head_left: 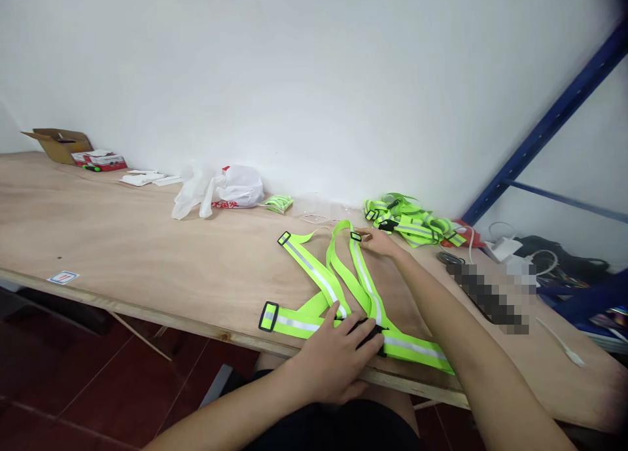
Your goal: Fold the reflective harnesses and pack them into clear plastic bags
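On the table [147,241], the right hand [377,241] pinched the reflective harness [314,268] while the left hand [338,351] lay spread across it; uneven tugging risked twisting the straps [366,277].

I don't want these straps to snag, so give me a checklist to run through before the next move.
1. Left hand on the harness: ok, it rests across the lower straps.
2. Right hand at the upper slider: ok, it is there, though its exact grip cannot be told.
3. Straps all flat: not ok, a strap loop curls up beside the right hand.
4. Black centre piece fastened: cannot tell, the left hand covers most of it.
5. Harness apart from the green strap pile: ok, tabletop shows between them.
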A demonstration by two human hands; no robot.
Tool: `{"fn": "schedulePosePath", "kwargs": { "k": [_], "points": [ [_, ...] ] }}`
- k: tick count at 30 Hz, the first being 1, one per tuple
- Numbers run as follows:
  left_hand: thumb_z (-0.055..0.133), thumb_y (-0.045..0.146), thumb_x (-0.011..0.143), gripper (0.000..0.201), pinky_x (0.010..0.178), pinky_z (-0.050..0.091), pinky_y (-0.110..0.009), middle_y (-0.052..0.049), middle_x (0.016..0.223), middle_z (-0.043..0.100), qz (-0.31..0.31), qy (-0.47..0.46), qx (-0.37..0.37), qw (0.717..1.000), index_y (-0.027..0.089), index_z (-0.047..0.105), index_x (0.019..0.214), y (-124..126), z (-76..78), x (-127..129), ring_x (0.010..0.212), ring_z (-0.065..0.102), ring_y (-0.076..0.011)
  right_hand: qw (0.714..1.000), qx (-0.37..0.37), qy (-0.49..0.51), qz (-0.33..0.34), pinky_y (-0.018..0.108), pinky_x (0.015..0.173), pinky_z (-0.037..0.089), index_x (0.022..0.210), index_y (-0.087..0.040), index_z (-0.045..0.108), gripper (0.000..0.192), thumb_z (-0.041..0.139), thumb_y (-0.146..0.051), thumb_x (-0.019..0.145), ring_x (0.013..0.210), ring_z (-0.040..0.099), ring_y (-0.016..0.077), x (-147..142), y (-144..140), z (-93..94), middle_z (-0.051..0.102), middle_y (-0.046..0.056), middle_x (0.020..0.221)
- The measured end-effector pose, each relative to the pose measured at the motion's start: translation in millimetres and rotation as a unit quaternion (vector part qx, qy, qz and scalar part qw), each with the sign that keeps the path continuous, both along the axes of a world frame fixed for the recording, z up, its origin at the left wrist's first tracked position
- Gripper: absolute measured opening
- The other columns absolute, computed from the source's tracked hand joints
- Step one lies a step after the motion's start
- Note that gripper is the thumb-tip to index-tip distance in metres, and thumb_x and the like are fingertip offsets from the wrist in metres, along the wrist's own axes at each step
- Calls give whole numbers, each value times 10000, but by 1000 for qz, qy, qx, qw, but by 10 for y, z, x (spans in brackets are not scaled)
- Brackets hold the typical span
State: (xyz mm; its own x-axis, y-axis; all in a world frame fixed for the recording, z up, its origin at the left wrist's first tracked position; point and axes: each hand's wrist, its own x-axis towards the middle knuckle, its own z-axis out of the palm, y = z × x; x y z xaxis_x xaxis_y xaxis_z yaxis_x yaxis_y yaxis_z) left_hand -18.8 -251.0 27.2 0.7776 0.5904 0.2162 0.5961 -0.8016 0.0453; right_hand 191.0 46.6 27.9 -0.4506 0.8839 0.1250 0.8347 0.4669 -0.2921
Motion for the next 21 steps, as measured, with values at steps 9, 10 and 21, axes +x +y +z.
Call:
{"fn": "schedulePosePath", "kwargs": {
  "k": [9, 10, 21],
  "points": [
    [507, 455, 959, 652, 1199, 196, -584, -137, 1567, 386, 0, 1, 7, 1000, 135, 331, 1500, 12, -15, 6, 1443, 316, -315, 999, 29, -20, 6, 264, 659, 450, 951, -184, 734, 206, 656, -269, 781, 768, 655, 216, 47, 48, 94, 758, 61, 890],
    [500, 446, 964, 648, 1206, 176, -583, -142, 1565, 386, -4, 1, 9, 1000, 129, 328, 1501, 15, -24, 6, 1448, 310, -318, 999, 35, -27, -2, 261, 638, 431, 931, -181, 729, 197, 657, -263, 767, 755, 646, 214, 75, 61, 131, 754, 63, 877],
    [497, 412, 947, 668, 1227, 138, -534, -174, 1560, 387, -22, -1, -4, 1000, 93, 310, 1504, 17, -21, 3, 1451, 320, -333, 991, 76, -84, -73, 264, 625, 384, 1002, -202, 700, 263, 644, -306, 767, 835, 635, 224, 356, 101, 365, 745, 78, 1011]
  ]
}}
